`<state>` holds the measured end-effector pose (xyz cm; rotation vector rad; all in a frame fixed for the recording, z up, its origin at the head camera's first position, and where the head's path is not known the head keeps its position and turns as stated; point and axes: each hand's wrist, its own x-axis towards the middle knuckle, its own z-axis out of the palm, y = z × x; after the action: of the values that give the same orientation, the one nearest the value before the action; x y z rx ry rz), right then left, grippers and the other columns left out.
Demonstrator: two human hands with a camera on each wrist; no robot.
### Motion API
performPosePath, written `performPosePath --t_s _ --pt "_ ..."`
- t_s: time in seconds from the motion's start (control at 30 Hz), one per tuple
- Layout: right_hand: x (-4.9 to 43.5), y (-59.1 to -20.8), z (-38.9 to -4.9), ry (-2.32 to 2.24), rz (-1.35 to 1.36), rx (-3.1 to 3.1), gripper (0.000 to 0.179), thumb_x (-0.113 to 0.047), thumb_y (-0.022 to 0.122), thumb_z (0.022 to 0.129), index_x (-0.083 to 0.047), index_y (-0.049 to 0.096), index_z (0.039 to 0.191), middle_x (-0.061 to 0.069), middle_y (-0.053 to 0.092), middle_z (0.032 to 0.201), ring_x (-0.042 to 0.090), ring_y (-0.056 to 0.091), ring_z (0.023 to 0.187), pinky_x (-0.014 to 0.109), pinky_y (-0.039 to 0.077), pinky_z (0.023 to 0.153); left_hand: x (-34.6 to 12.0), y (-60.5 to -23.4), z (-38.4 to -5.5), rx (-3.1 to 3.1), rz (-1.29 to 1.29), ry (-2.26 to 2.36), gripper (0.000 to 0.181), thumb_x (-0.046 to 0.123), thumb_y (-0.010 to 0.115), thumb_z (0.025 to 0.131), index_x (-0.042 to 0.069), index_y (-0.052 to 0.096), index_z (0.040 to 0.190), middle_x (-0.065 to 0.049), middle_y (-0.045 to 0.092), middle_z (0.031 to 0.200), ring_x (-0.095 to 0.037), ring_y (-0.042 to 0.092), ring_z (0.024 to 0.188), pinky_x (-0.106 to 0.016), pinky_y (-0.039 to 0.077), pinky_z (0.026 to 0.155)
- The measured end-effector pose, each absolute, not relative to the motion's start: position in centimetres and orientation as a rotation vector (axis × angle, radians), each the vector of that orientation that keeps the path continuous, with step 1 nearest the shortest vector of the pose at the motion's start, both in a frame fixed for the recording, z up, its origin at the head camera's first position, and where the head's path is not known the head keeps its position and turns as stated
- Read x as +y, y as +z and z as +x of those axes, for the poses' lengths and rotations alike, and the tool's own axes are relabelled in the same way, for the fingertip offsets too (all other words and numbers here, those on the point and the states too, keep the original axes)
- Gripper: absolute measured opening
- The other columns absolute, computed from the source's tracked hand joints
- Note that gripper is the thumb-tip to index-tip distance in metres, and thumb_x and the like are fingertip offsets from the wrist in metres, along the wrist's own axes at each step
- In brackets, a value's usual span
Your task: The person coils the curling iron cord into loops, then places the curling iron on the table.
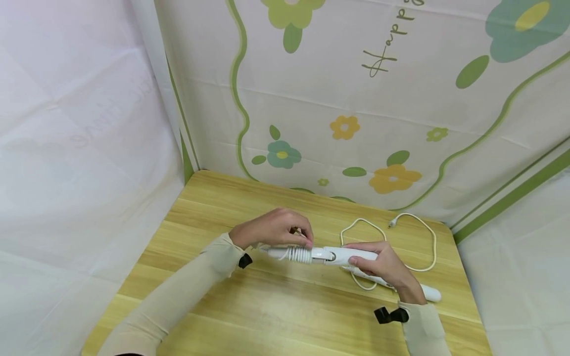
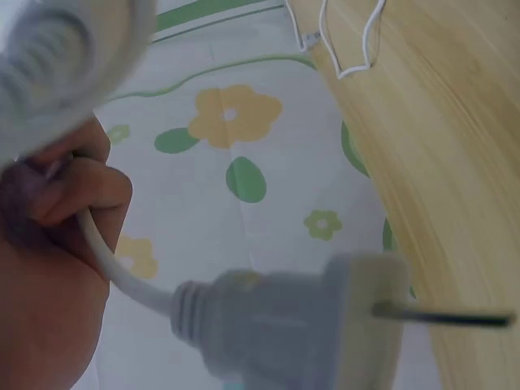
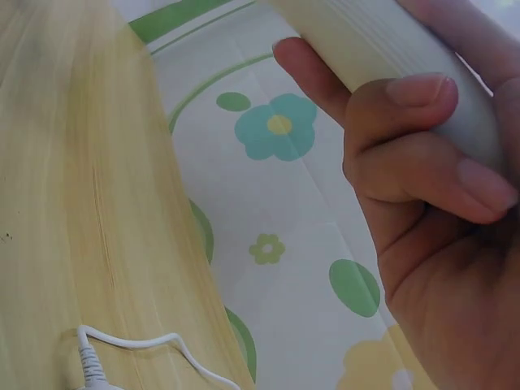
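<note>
Head view shows a slim white appliance (image 1: 352, 256) held lengthwise from nine to three o'clock over the middle of the worktop (image 1: 276, 316). A white cord (image 1: 300, 255) is wound in close turns around its nine o'clock end. The right hand (image 1: 386, 264) grips the three o'clock end, and the right wrist view has its fingers curled around the smooth white body. The left hand (image 1: 279, 227) sits at the coils; in the left wrist view its bent fingers pinch the cord, and a plug (image 2: 276, 321) hangs on that cord, a metal prong pointing to three o'clock. Toward four o'clock a second white appliance (image 1: 431, 293) lies on the worktop, partly hidden by the right arm. A loose white lead (image 1: 434, 247) curves near it, ending in another plug (image 1: 392, 223) at two o'clock from the held piece. A flower-printed cloth (image 1: 307, 89) hangs at twelve.
</note>
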<state>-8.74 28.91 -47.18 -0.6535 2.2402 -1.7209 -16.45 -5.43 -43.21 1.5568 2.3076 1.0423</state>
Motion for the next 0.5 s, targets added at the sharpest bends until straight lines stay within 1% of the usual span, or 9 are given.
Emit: performPosePath --t_s 0.07,0.17,0.3,0.37,0.43,0.5 --pt "28.9 -47.2 -8.7 -1.743 -0.684 2.19 0.029 0.009 0.073 0.098 0.009 0.076 0.127 -0.004 0.076 0.078 -0.002 0.053 0.055 0.023 0.045 0.042 -5.4 -43.3 -16.5 2.214 1.524 1.104 0.008 0.029 0.079 0.102 0.022 0.083 0.103 0.012 0.08 0.1 0.004 0.062 0.082 -0.019 0.055 0.078" --pt "28.9 -47.2 -8.7 -1.768 -0.719 2.146 0.03 0.011 0.072 0.098 0.006 0.077 0.127 -0.003 0.079 0.086 -0.001 0.053 0.055 0.023 0.045 0.041 -5.4 -43.6 -16.7 2.09 1.474 1.186 0.007 0.023 0.079 0.103 0.018 0.084 0.104 0.009 0.08 0.101 0.001 0.062 0.081 -0.021 0.056 0.078" --pt "28.9 -47.0 -8.6 -1.793 -0.757 2.131 0.036 0.014 0.07 0.097 -0.003 0.081 0.127 -0.002 0.082 0.099 -0.002 0.054 0.055 0.02 0.046 0.041 -5.4 -44.4 -16.9 1.944 1.383 1.307 0.01 0.017 0.075 0.105 0.014 0.084 0.108 0.004 0.081 0.102 -0.005 0.064 0.081 -0.024 0.056 0.077" --pt "28.9 -46.9 -8.5 -1.804 -0.773 2.132 0.038 0.015 0.069 0.096 -0.005 0.081 0.127 -0.003 0.082 0.101 -0.003 0.054 0.055 0.019 0.046 0.042 -5.3 -44.9 -16.9 1.888 1.327 1.372 0.012 0.015 0.073 0.107 0.012 0.084 0.108 0.002 0.081 0.101 -0.012 0.063 0.077 -0.025 0.055 0.073" --pt "29.0 -46.8 -8.5 -1.818 -0.758 2.134 0.04 0.015 0.069 0.096 -0.008 0.082 0.126 -0.003 0.082 0.101 -0.004 0.054 0.055 0.02 0.045 0.042 -5.3 -45.5 -16.9 1.849 1.285 1.425 0.014 0.013 0.071 0.108 0.01 0.084 0.109 0.0 0.08 0.099 -0.019 0.06 0.072 -0.026 0.052 0.068" --pt "29.1 -46.8 -8.5 -1.826 -0.742 2.146 0.041 0.015 0.069 0.095 -0.01 0.083 0.125 -0.004 0.082 0.1 -0.003 0.055 0.055 0.02 0.046 0.042 -5.2 -45.9 -16.8 1.825 1.238 1.467 0.016 0.011 0.069 0.109 0.008 0.084 0.11 -0.005 0.078 0.094 -0.03 0.056 0.069 -0.027 0.05 0.064"
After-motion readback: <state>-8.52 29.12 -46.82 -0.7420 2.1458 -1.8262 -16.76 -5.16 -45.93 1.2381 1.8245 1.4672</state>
